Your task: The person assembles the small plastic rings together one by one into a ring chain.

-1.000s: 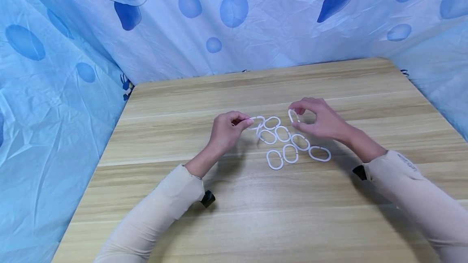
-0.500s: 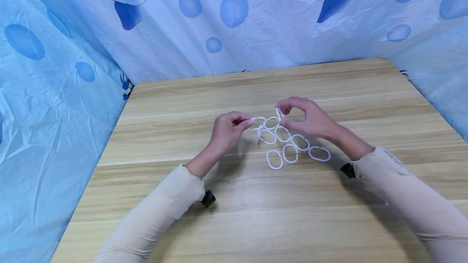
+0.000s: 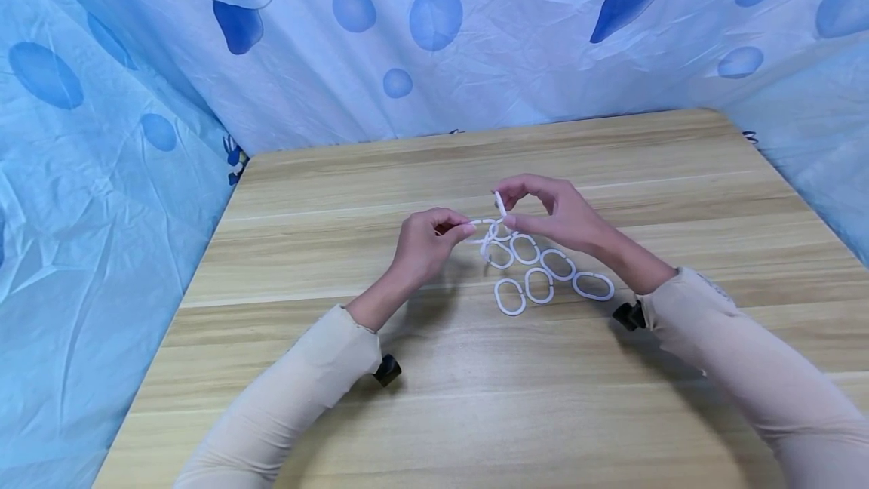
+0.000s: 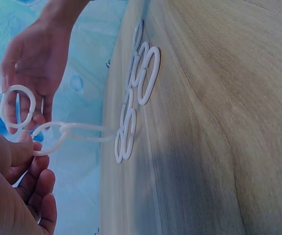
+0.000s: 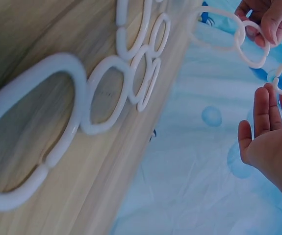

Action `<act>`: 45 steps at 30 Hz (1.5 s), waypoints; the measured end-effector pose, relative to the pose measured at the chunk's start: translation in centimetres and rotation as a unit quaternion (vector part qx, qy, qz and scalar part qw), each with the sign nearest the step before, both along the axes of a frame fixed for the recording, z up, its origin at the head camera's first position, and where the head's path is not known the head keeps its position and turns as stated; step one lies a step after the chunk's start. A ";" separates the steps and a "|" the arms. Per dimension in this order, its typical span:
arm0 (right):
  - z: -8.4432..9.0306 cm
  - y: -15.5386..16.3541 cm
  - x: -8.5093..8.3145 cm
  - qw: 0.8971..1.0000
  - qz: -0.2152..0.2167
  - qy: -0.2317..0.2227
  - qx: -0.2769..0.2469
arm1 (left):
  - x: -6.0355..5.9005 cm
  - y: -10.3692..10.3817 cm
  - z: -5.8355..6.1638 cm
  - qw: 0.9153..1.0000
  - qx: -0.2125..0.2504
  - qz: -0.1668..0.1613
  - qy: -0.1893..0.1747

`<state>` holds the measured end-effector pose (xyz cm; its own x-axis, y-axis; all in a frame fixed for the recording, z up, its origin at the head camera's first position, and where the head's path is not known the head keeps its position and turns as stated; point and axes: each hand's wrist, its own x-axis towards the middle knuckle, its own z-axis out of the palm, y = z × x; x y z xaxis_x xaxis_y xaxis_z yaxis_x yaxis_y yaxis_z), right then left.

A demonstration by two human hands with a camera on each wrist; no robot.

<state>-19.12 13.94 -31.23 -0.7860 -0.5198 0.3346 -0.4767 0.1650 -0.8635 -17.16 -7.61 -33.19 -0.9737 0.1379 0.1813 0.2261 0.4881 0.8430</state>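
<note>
My left hand (image 3: 431, 240) pinches a white oval curtain ring (image 4: 56, 123) between thumb and fingertips, above the table. A second ring (image 4: 89, 126) is linked through it and hangs down towards the tabletop. My right hand (image 3: 563, 210) holds another ring (image 4: 32, 104) upright between thumb and fingers, just right of the left hand's ring. In the left wrist view this ring is apart from the linked pair, and a small gap shows in its band. More white rings (image 3: 498, 297) lie flat on the table below and right of the hands, close together.
The wood-grain table (image 3: 462, 398) stretches to a far edge where a blue patterned curtain (image 3: 502, 44) hangs. Another curtain side (image 3: 81, 247) drapes along the left. A small black device (image 3: 388, 370) sits under the left cuff, a similar one (image 3: 629, 316) under the right.
My right hand has moved left with its ring, which has turned edge-on and now comes close to the left hand's ring. The left hand has hardly moved.
</note>
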 end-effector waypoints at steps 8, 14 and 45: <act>1.7 -1.4 1.2 1.000 0.015 -0.014 -0.009 | 0.0 0.0 0.1 1.000 -0.003 -0.009 -0.003; 1.5 -1.7 1.2 1.000 0.018 -0.018 -0.009 | 0.2 0.1 0.3 1.000 -0.003 -0.020 -0.001; 1.2 -3.4 2.1 0.981 -0.030 0.186 0.035 | 0.5 -0.2 0.8 0.998 0.044 -0.033 -0.010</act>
